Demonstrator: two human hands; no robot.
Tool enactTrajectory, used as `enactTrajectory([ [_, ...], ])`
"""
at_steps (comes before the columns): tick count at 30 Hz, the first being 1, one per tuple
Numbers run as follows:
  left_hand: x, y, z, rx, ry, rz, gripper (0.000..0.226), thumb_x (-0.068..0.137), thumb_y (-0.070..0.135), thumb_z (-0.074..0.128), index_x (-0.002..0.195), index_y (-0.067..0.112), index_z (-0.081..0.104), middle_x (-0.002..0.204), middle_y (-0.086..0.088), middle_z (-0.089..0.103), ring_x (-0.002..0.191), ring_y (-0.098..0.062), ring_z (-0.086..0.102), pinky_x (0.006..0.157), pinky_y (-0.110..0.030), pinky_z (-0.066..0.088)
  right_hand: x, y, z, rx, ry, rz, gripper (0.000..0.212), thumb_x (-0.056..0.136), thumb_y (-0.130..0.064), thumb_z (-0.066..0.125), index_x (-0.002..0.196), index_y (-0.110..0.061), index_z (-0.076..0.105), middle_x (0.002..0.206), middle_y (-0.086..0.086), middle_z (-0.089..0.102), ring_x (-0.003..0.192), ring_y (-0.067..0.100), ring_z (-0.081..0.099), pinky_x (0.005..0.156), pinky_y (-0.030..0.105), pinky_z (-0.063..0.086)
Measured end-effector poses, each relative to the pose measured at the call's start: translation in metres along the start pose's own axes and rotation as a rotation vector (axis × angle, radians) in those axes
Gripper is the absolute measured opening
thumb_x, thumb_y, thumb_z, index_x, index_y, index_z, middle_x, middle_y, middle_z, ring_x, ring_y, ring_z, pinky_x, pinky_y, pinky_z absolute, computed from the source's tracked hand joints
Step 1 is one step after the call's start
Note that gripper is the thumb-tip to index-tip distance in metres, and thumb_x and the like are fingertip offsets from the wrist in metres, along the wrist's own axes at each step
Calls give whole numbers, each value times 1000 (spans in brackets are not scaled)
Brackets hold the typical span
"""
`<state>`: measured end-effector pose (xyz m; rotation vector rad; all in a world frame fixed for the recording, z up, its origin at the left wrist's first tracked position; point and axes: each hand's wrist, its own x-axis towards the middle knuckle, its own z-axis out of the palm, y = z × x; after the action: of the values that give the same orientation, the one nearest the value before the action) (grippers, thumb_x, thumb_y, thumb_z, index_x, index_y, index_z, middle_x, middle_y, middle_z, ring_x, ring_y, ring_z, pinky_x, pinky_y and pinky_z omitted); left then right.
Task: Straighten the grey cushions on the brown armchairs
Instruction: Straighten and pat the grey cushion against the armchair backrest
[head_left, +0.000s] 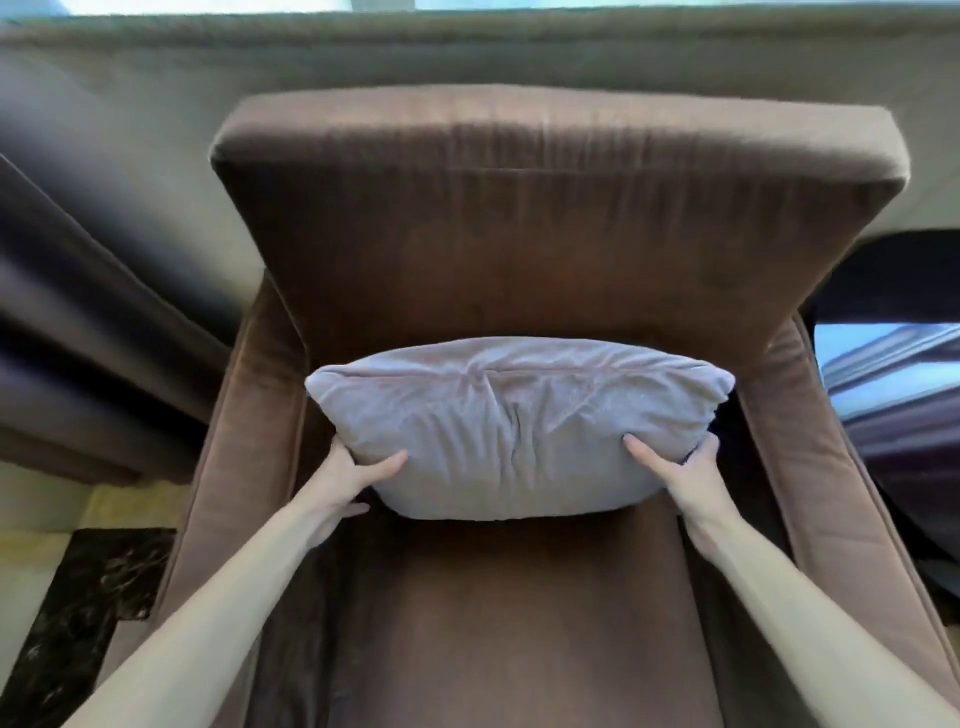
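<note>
A: Since it fills most of the view, start with the big one: wide brown velvety fabric armchair, tall padded backrest, thick armrests both sides, flat seat at the bottom.

B: Anything behind it?

A: Dark brown heavy pleated curtain at far left, pale wall or ledge running along the top. Dark marbled stone floor tile at lower left beside the chair. Something dark and glossy at far right, too blurred to tell what.

B: Fine. Task object?

A: Light grey soft rectangular fabric cushion, creased, seam along the top edge. It stands upright at the back of the seat, leaning against the lower backrest, roughly centred between the armrests, top edge about level.

B: Bottom edge touching the seat?

A: Looks like it rests on the seat or just over it; cannot tell for sure.

B: Hands?

A: Left hand clamped on the cushion's lower left corner, thumb on the front face, fingers wrapped behind. Right hand clamped on the lower right corner the same way, thumb in front, fingers hidden behind. Hands well apart, one at each end. Bare forearms reach in from the bottom corners.
</note>
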<state>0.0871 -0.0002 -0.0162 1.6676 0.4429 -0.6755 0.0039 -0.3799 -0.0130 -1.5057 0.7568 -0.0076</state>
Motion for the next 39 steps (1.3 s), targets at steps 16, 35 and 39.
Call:
enactTrajectory([
  [16,41,77,-35,58,423,293,16,85,5,76,72,6,66,71,-14,59,52,-16,54,49,-16,53,61,-75,-34,-506,274,-283,9,83,-23,77,90,-20,73,80,3,70,95,29,68,75,25,49],
  [35,42,44,-33,-185,378,388,7,95,24,67,97,19,71,84,-1,69,60,-13,57,53,-22,48,32,-92,0,-1005,364,-300,40,78,-11,60,117,-18,68,120,20,65,120,44,51,97,58,43],
  [39,44,-8,-22,-257,445,217,25,102,35,53,109,14,61,86,0,62,54,-14,52,40,-19,36,8,-91,67,-1140,238,-757,48,66,-13,48,109,-19,69,116,7,68,114,34,56,93,49,42],
])
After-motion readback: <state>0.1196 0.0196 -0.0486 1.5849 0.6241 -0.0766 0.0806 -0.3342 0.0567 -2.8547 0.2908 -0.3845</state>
